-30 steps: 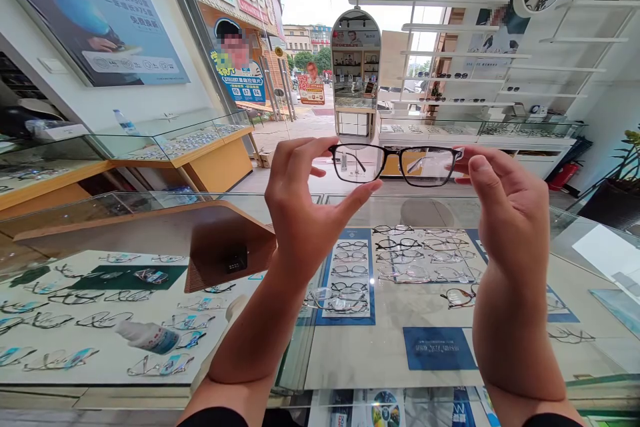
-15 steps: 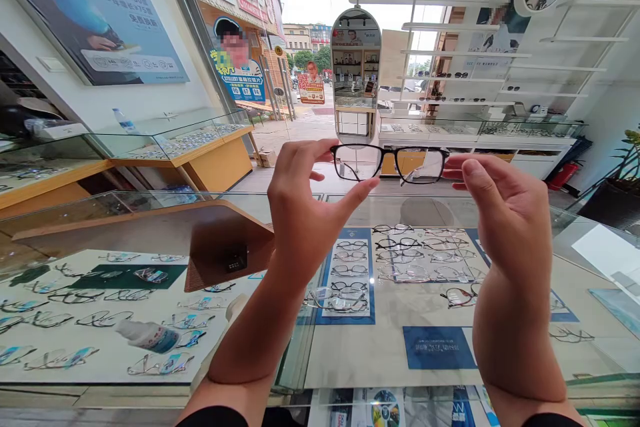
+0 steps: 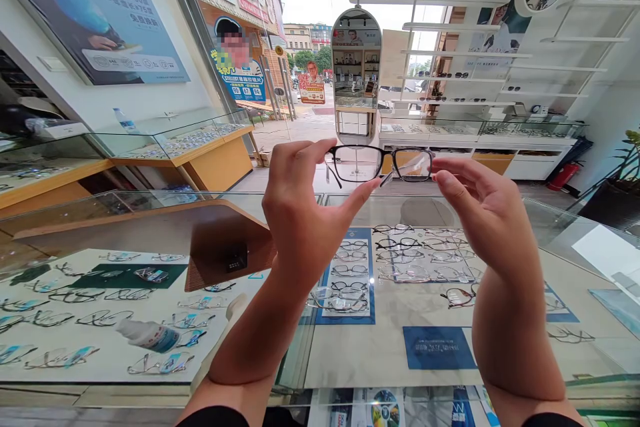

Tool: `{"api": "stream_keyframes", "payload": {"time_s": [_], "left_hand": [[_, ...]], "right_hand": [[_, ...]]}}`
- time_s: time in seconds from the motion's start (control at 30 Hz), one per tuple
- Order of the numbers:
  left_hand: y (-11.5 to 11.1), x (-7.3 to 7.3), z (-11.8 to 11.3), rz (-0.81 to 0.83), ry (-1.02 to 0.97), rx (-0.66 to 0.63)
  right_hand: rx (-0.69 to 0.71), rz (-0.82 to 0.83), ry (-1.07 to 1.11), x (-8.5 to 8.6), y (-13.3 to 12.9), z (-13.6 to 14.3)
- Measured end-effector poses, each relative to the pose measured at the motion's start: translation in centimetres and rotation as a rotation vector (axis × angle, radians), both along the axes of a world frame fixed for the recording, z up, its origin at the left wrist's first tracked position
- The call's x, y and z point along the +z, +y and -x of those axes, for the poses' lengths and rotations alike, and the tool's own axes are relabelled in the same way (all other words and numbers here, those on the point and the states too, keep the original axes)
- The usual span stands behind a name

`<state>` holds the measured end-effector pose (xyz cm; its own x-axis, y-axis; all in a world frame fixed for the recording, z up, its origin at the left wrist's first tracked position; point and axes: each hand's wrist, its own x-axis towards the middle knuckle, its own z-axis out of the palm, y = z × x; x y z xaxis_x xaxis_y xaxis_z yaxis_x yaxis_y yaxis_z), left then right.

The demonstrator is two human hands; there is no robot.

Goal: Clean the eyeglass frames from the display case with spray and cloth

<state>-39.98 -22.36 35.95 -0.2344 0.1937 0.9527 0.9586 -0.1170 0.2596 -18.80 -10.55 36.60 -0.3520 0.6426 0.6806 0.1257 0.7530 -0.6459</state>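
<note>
Black-rimmed eyeglasses (image 3: 388, 152) are held up in front of me above the glass counter, the lenses facing along my view. My left hand (image 3: 305, 207) grips their left side, index finger at the upper left corner and thumb under the rim near the bridge. At the right end, the bent fingers and thumb of my right hand (image 3: 483, 210) close on the frame's edge. Part of a temple shows below the left lens and another below the bridge. Several more eyeglasses (image 3: 350, 270) lie in the counter underneath.
The glass counter (image 3: 390, 353) spans the foreground, with a blue card (image 3: 440, 348) inside. On the left are a white bottle (image 3: 149, 335) and a brown slanted panel (image 3: 227, 243). An oval mirror (image 3: 356, 73) stands beyond my hands. Display shelves (image 3: 460, 53) and a fire extinguisher (image 3: 563, 175) are at right.
My right hand has moved left and the right end of the eyeglasses has turned, so they look narrower. The temples show at a different angle. My left hand has barely shifted.
</note>
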Motion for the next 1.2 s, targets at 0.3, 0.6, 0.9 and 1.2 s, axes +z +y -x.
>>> {"api": "stream_keyframes", "payload": {"time_s": [0.3,0.6,0.9,1.2], "left_hand": [[0.2,0.0,0.2,-0.023,0.025,0.000],[0.9,-0.2,1.0,-0.036,-0.032,-0.111],[0.1,-0.2,0.3,-0.074,-0.069,-0.150],[-2.7,-0.6,-1.0,-0.056,-0.048,-0.076]], "right_hand": [[0.011,0.007,-0.032,-0.2,0.0,0.1],[-0.020,-0.037,0.098,-0.4,-0.2,0.0],[-0.005,-0.110,0.227,-0.2,-1.3,-0.6],[0.167,0.130,0.220,-1.3,-1.9,-0.5]]}}
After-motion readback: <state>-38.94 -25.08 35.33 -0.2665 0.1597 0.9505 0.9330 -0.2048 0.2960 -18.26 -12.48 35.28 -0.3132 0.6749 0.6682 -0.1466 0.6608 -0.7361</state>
